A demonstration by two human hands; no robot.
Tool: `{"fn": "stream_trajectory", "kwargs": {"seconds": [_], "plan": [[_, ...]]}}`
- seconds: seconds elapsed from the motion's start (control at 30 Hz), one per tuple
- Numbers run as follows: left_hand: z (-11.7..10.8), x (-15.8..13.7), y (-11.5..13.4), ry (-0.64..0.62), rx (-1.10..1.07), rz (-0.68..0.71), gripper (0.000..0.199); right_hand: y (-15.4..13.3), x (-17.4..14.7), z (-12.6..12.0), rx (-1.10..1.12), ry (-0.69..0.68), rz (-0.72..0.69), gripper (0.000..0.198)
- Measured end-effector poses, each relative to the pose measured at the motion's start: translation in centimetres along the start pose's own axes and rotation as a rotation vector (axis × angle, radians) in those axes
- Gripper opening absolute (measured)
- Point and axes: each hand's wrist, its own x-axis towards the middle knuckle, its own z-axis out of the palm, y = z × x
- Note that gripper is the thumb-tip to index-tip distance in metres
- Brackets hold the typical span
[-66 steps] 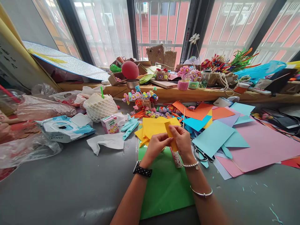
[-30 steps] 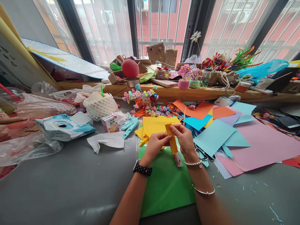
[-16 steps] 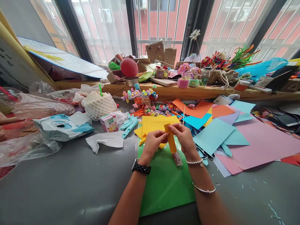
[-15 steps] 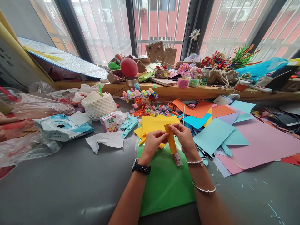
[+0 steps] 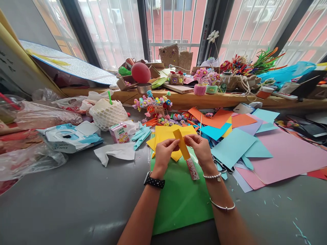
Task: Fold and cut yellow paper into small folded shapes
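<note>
Between my hands is a narrow folded strip of yellow paper (image 5: 183,146), tilted with its top leaning left. My left hand (image 5: 165,153) pinches its left edge between thumb and fingertips. Thumb and forefinger of my right hand (image 5: 200,148) are closed at its right edge. Below the strip, a small red-and-white patterned ruler-like piece (image 5: 192,169) lies on the green mat (image 5: 181,204), its upper end covered by the strip. Loose yellow sheets (image 5: 166,134) lie just behind my hands.
Light blue sheets (image 5: 233,146), scissors (image 5: 226,166) and pink paper (image 5: 288,156) lie to the right. A wet-wipes pack (image 5: 70,137), a small pink box (image 5: 119,133) and a tissue (image 5: 116,153) are left. Behind stands a bunch of craft flowers (image 5: 153,103), before a wooden ledge (image 5: 109,97).
The yellow strip has tilted further, its top shifting left. My left hand has moved slightly left, and more of the patterned piece shows below the strip.
</note>
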Motion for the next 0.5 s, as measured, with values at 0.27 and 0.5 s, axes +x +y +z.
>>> {"fn": "stream_trajectory", "kwargs": {"seconds": [0.27, 0.5], "plan": [[-0.01, 0.1, -0.18, 0.014, 0.008, 0.003, 0.023, -0.12, -0.09, -0.05, -0.156, -0.014, -0.03, 0.026], [-0.03, 0.08, -0.28, 0.019, 0.09, 0.085, 0.023, -0.48, -0.25, 0.09, -0.287, 0.005, -0.068, 0.024]]}}
